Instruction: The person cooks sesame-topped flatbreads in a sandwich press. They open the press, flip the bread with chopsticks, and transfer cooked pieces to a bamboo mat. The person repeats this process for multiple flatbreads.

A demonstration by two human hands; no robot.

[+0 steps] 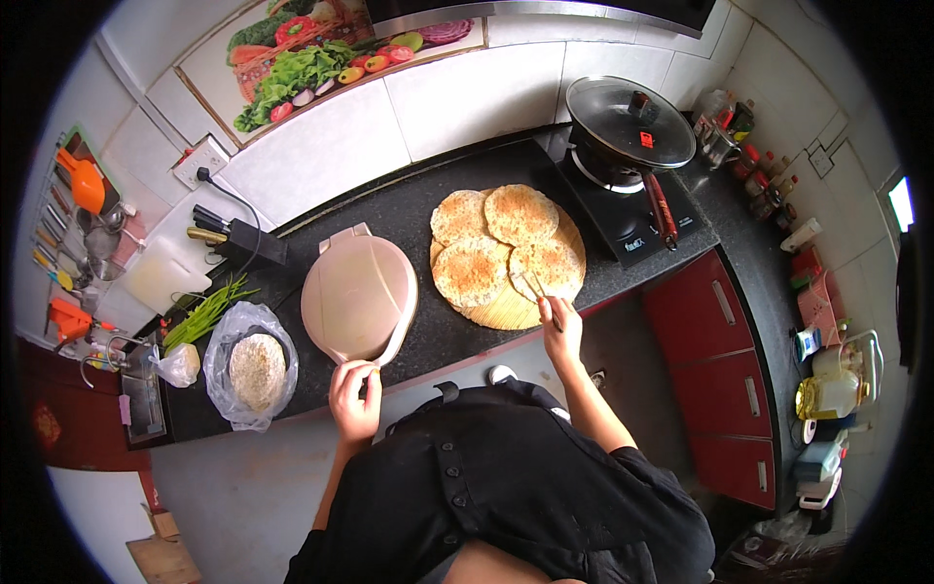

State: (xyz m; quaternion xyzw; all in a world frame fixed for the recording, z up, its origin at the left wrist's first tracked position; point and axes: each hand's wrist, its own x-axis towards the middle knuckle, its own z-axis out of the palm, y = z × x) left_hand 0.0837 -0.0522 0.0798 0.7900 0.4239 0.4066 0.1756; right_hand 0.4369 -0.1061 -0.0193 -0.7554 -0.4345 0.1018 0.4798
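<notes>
My left hand point(355, 401) has its fingers on the front handle of a closed pink electric griddle point(357, 299). In my right hand point(562, 332) is a pair of tongs point(538, 286), whose tips are at the front right flatbread point(547, 264). Several browned flatbreads lie on a round woven mat point(503, 310), partly overlapping. Left of the griddle, another flatbread point(257, 371) rests in an open clear plastic bag point(277, 416). Whether the tong tips grip the bread is hard to tell.
A lidded pan point(631, 124) stands on an induction cooker point(635, 237) at the back right, its handle pointing forward. Green stalks point(208, 314), a knife block point(255, 244) and a small tied bag point(179, 365) are at the left. Jars point(762, 182) line the right wall.
</notes>
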